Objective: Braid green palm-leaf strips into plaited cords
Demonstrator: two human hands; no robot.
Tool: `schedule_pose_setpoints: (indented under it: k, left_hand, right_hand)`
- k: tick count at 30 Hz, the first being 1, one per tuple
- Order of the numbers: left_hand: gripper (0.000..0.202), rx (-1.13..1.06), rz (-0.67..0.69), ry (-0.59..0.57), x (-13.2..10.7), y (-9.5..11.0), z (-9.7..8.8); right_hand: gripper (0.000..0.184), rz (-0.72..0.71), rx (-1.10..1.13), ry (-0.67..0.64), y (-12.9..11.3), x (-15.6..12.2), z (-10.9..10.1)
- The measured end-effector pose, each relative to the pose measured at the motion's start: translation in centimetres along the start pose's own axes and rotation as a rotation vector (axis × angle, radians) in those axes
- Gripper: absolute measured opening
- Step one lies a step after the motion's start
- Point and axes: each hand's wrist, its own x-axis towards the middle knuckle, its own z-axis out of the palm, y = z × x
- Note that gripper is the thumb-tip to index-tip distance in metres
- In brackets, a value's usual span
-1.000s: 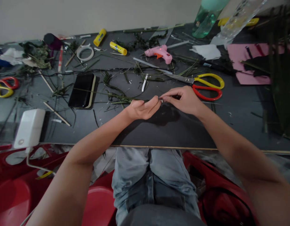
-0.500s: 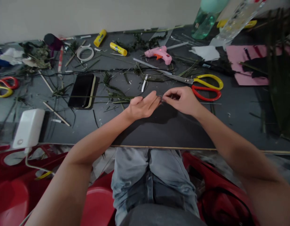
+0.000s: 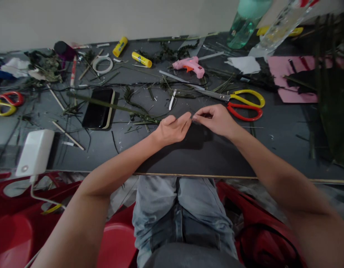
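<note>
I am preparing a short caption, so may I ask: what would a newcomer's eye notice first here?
Probably the left hand and right hand, their fingertips almost meeting over the dark table. Just beyond the right hand lie yellow-and-red-handled scissors. Farther back, left of these scissors' handles, a bright pink glue gun stands out.

A pink glue gun (image 3: 190, 66), scissors (image 3: 216, 95), tape (image 3: 103, 72) and leaf scraps (image 3: 47, 66) on the table (image 3: 230, 160) mark a craft workspace
</note>
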Motion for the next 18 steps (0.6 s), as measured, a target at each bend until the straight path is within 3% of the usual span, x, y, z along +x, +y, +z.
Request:
schedule_pose_setpoints:
  k: [4,7,13,18]
  left_hand:
    - [0.033,-0.002,0.152,-0.115,-0.6,-0.3,-0.7]
    - [0.037,-0.077,0.152,-0.128,-1.0,-0.5,-0.6]
    - [0.030,-0.155,-0.034,-0.110,-1.0,-1.0,-0.4]
    - [0.030,0.035,0.087,0.053,-0.8,-1.0,-0.7]
  right_hand:
    - [0.025,0.032,0.009,-0.006,0.3,0.2,-0.2]
    - [0.023,0.053,-0.014,0.058,0.4,0.2,-0.8]
    - [0.027,0.122,0.162,-0.116,0.0,0.1,-1.5]
    - [0.029,0.134,0.247,-0.163,-0.4,0.1,-1.2]
